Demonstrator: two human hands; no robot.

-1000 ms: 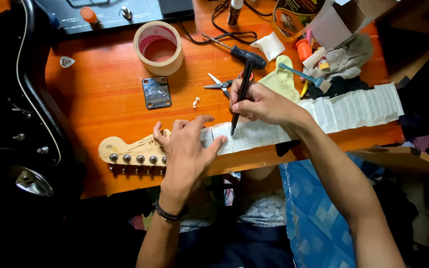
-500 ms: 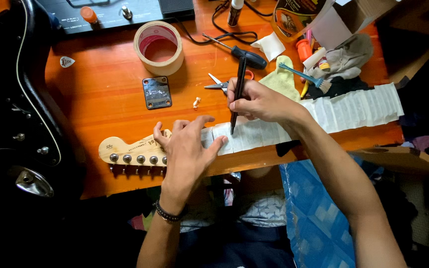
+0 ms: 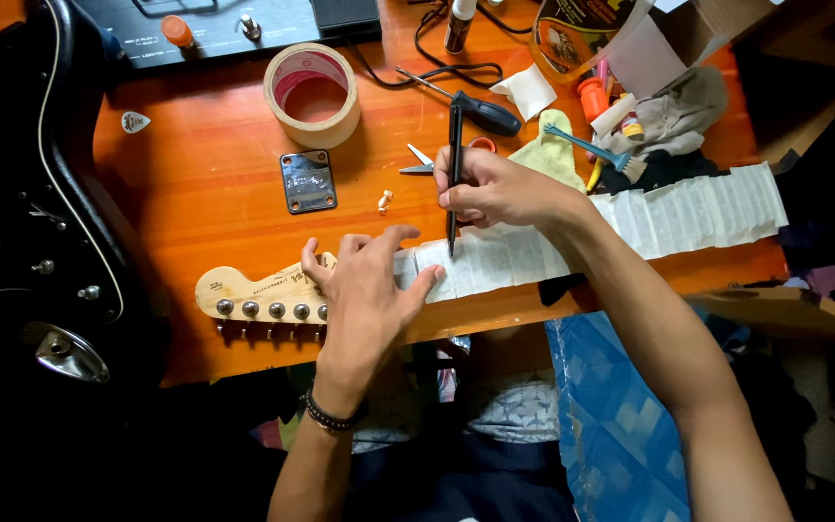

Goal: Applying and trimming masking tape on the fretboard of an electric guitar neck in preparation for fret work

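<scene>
Two hands work over a guitar neck [image 3: 533,246] lying across an orange table [image 3: 205,208].

Left hand [image 3: 364,295] lies flat with fingers spread, palm down, pressing on the neck just beside the pale headstock [image 3: 244,295], whose tuning pegs point toward the table's near edge; the wrist wears a dark bracelet, and the forearm rises from below. Right hand [image 3: 495,188] reaches in from the right with the wrist bent, fingers pinched around a slim black tool [image 3: 454,164] held nearly upright, its tip touching the neck's white taped covering close to the left fingertips. Behind the hands lie a tape roll [image 3: 313,95], a metal plate [image 3: 307,181], scissors [image 3: 422,162] and a black-handled screwdriver [image 3: 480,111]; a black guitar body [image 3: 26,208] sits well to the left.
</scene>
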